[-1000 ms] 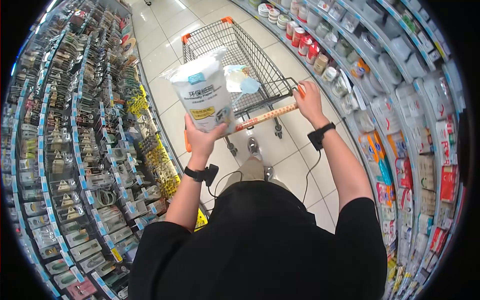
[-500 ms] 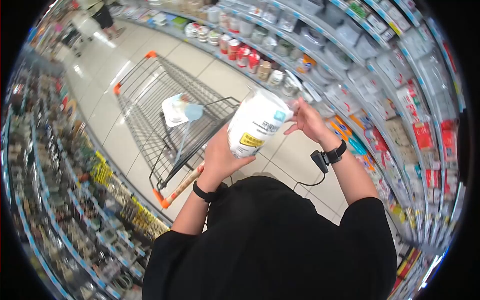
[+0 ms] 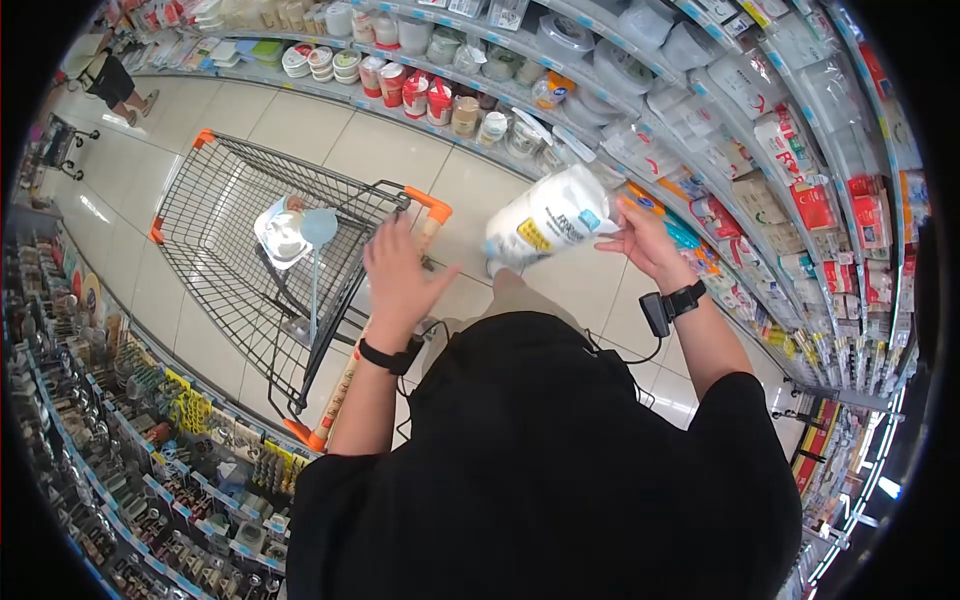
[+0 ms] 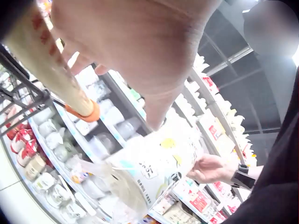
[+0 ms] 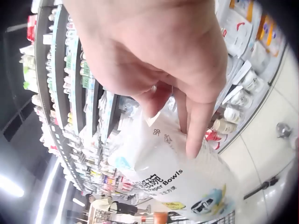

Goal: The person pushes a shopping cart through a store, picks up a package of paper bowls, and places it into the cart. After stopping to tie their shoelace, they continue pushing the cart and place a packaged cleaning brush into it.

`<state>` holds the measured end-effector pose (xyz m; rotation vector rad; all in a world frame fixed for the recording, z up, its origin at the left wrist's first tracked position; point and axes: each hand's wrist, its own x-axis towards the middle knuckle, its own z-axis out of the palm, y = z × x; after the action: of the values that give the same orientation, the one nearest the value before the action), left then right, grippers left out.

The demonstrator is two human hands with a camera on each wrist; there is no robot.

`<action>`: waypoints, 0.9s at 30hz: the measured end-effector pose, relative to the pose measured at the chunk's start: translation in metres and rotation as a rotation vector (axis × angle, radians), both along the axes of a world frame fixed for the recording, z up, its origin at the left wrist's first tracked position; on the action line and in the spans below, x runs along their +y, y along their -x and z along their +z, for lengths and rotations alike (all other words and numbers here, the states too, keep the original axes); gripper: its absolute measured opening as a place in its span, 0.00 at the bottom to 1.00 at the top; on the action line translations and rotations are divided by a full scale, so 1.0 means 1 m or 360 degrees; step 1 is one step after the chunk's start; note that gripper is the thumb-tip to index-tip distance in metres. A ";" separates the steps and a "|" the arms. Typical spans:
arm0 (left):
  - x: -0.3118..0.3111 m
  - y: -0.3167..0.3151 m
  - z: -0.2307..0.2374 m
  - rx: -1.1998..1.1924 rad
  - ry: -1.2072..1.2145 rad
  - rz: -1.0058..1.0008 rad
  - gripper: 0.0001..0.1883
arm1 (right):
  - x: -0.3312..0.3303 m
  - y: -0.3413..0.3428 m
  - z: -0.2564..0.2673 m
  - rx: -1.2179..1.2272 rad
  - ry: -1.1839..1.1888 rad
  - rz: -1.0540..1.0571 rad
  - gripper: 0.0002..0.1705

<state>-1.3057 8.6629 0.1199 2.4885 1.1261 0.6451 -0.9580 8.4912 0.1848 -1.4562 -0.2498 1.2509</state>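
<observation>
The right hand (image 3: 645, 240) grips one end of a white plastic pack of paper bowls (image 3: 548, 222), held tilted in front of the body. In the right wrist view, thumb and fingers of the right hand (image 5: 159, 60) pinch the top of the pack (image 5: 187, 177). Spread fingers, holding nothing, show on the left hand (image 3: 397, 275), above the handle side of the shopping cart (image 3: 240, 290). The left wrist view has the left hand (image 4: 126, 46) over the cart handle (image 4: 60, 70), with the pack (image 4: 154, 163) beyond it.
Inside the cart lie a white package (image 3: 283, 235) and a light-blue long-handled item (image 3: 319, 227). Shelves of containers (image 3: 470, 65) line the far and right sides; racks of small goods (image 3: 140, 450) stand at lower left. Another person (image 3: 108, 78) is at upper left.
The pack has passed from the left hand to the right hand and moved rightward. The right hand has left the cart handle. The cart now lies further left in view, turned.
</observation>
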 end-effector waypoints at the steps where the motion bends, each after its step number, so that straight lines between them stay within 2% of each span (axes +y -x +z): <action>1: 0.003 0.009 -0.008 0.0004 0.0010 -0.0004 0.50 | 0.000 -0.012 -0.013 -0.0039 0.0012 -0.0020 0.18; 3: 0.012 0.010 -0.019 -0.0083 0.0180 0.0151 0.41 | 0.012 -0.042 -0.041 -0.0024 0.0019 -0.0091 0.18; 4: 0.015 0.012 -0.017 -0.0073 0.0196 0.0152 0.41 | 0.017 -0.052 -0.055 -0.0021 0.0015 -0.0156 0.17; 6: 0.023 0.011 -0.008 0.0174 0.0283 0.0176 0.34 | 0.035 -0.080 -0.091 -0.0021 0.0048 -0.0163 0.18; 7: 0.026 0.009 -0.010 0.0122 0.0117 0.0241 0.27 | 0.045 -0.092 -0.109 -0.0029 0.0060 -0.0173 0.18; 10: 0.030 0.021 -0.015 0.0301 0.0021 0.0273 0.22 | 0.073 -0.126 -0.159 -0.0054 0.0217 -0.0127 0.18; 12: 0.029 0.021 -0.010 0.0342 -0.0199 0.0388 0.17 | 0.093 -0.150 -0.202 -0.0042 0.0299 -0.0144 0.18; 15: 0.033 0.024 -0.006 0.0350 -0.0319 0.0470 0.14 | 0.121 -0.174 -0.257 -0.0095 0.0422 -0.0191 0.20; 16: 0.033 0.024 -0.006 0.0419 -0.0363 0.0508 0.13 | 0.129 -0.180 -0.277 -0.0158 0.0464 -0.0221 0.21; 17: 0.029 0.018 -0.003 0.0601 -0.0584 0.0593 0.13 | 0.139 -0.191 -0.300 -0.0145 0.0472 -0.0221 0.21; 19: 0.018 0.010 -0.010 0.0723 -0.0706 0.0733 0.15 | 0.155 -0.212 -0.350 -0.0207 0.0552 -0.0100 0.24; 20: 0.005 0.011 -0.023 0.0648 -0.0745 0.0710 0.19 | 0.153 -0.215 -0.371 -0.0180 0.0585 -0.0120 0.24; 21: -0.002 0.008 -0.048 0.0289 -0.0846 0.0598 0.26 | 0.163 -0.220 -0.388 -0.0172 0.0586 -0.0155 0.24; 22: -0.006 0.005 -0.077 0.0089 -0.1004 0.0408 0.31 | 0.175 -0.229 -0.403 -0.0175 0.0572 -0.0189 0.24; 24: -0.023 -0.022 -0.136 -0.0152 -0.0637 0.0100 0.32 | 0.181 -0.239 -0.436 -0.0217 0.0574 -0.0125 0.25; 26: -0.016 -0.038 -0.206 0.0186 -0.0135 0.0024 0.28 | 0.193 -0.251 -0.468 -0.0202 0.0485 -0.0172 0.24; 27: 0.000 -0.051 -0.243 0.0211 0.0076 0.0024 0.26 | 0.198 -0.257 -0.483 -0.0203 0.0492 -0.0201 0.23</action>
<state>-1.2546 8.6625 -0.1235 2.5156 1.1937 0.4573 -0.7014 8.6889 -0.2979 -1.7916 -0.0480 1.1300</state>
